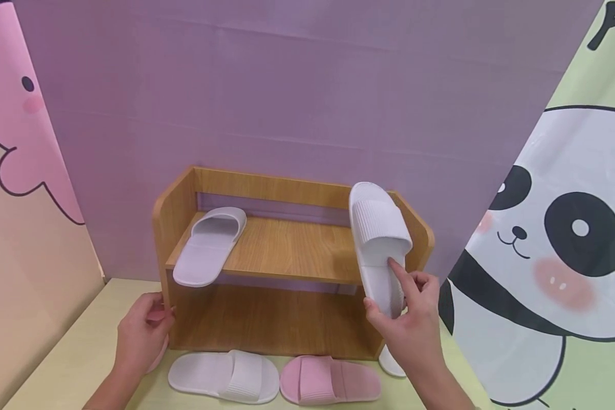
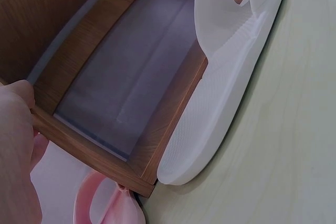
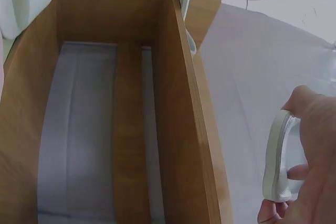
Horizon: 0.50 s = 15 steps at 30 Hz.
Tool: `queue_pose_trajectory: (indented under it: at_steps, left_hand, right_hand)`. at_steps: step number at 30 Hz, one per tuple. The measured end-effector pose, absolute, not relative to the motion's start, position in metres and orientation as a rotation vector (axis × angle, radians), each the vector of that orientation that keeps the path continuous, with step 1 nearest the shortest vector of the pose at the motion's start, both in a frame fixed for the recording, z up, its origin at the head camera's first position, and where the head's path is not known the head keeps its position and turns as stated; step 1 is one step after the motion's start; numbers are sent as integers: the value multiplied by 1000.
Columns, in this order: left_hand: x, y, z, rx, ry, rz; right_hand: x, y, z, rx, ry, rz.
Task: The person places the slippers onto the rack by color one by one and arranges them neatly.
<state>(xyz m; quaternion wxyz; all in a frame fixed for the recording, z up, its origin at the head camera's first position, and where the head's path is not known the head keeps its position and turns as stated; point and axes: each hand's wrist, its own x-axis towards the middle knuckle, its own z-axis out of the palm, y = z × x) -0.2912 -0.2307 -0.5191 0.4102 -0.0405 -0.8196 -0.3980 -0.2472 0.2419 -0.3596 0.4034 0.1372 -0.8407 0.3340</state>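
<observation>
The right hand (image 1: 416, 319) pinches a white slipper (image 1: 381, 222), toe up, long axis steep; left hand (image 1: 139, 336) grips rack (image 1: 294, 245).

Lower-right white slipper (image 1: 392, 363) partly hidden behind right grip (image 1: 414, 316).

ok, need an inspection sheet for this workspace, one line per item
Surface: pale table, wooden rack standing on it.
Job's things: one white slipper on the rack's upper board at left; another white slipper held tilted; front white slipper and front pink slipper on the table before the rack; side pink slipper and side white slipper, partly hidden, at the rack's left and right.
Clutter: nothing seen.
Grippers: left hand grips the rack's left side; right hand holds a slipper.
Cables: nothing seen.
Surroundings: purple backdrop, panda print at right, pink cartoon print at left.
</observation>
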Motion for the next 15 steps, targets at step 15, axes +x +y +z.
queue_pose_trajectory:
  at_steps: [15]
  left_hand:
    - [-292, -231, -520, -101, -2078, -1017]
  right_hand:
    - [-256, 190, -352, 368, -2395, 999]
